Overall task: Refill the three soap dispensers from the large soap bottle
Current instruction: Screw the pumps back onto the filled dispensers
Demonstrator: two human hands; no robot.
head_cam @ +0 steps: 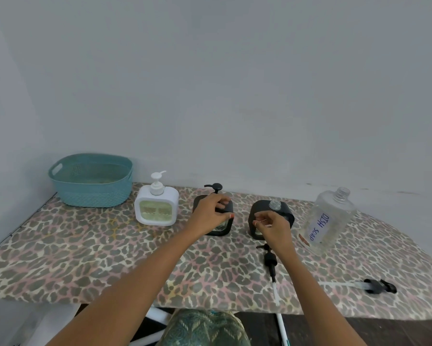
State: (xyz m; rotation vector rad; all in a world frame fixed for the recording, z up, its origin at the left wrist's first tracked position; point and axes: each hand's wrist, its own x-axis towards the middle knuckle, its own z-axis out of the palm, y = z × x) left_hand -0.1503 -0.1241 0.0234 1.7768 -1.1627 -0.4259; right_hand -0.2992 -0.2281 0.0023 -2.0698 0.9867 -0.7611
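— Three dispensers: positions?
— In a row on the table [85,258]. White dispenser [156,207] at left, near the teal basket [92,188]; middle black dispenser [228,209], pump fitted; right black dispenser [260,208], neck open. One black pump [270,260] lies in front of it.
— Fingers?
— Left hand [211,213]: fingers curled round the middle black dispenser's top. Right hand [272,227]: fingers curled before the right black dispenser; I cannot tell whether they grip.
— Large soap bottle [331,218]?
— Far right, uncapped.
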